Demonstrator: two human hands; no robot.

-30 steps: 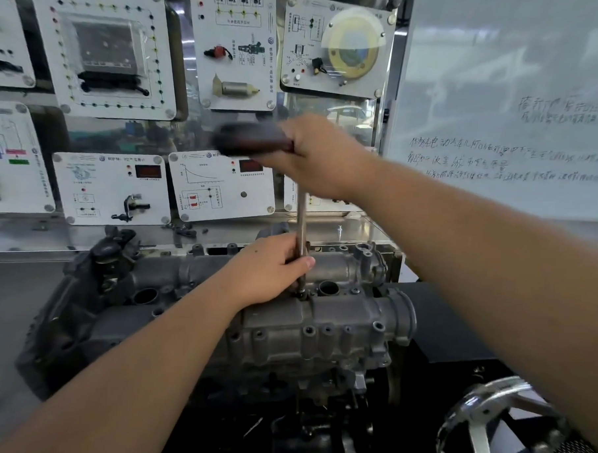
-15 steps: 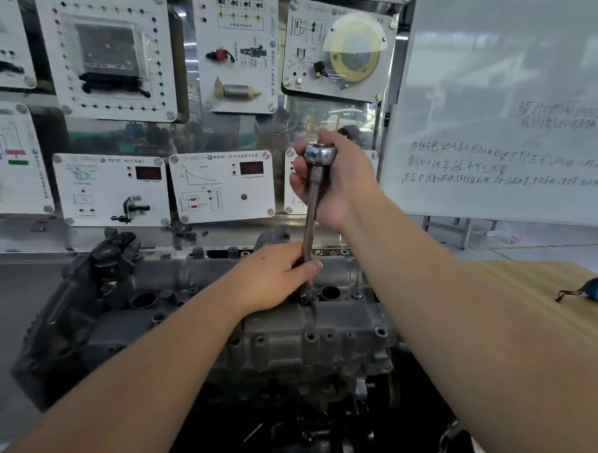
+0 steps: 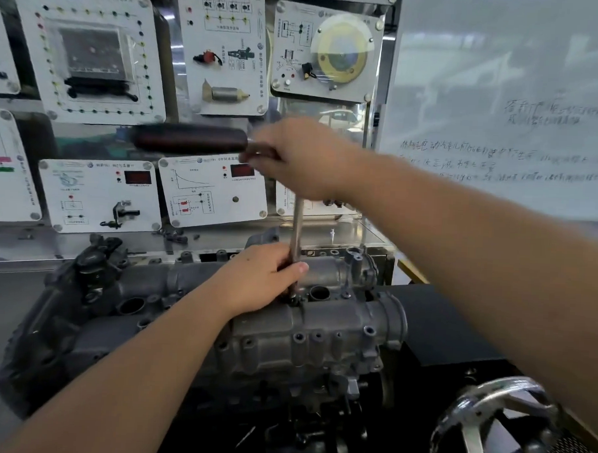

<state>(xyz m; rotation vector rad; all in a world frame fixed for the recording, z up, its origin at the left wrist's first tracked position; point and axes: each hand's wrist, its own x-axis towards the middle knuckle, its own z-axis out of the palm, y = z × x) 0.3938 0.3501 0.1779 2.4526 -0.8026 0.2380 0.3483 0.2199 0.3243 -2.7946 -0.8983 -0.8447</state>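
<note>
A grey metal engine block (image 3: 285,345) lies across the middle of the view on a dark stand. A ratchet wrench with a long steel extension bar (image 3: 297,226) stands upright on a bolt at the top of the block. My left hand (image 3: 264,279) grips the bar's lower end just above the block. My right hand (image 3: 300,158) holds the wrench at its head, and the dark handle (image 3: 191,138) points left, blurred by motion.
Behind the engine hangs a wall of white training panels (image 3: 216,48) with gauges and sensors. A whiteboard (image 3: 501,108) with handwriting fills the right. A chrome handwheel (image 3: 494,426) sits at the lower right below my right forearm.
The wrench handle swung from pointing toward me back to pointing left, turned by my right hand. My left hand stayed on the extension bar.
</note>
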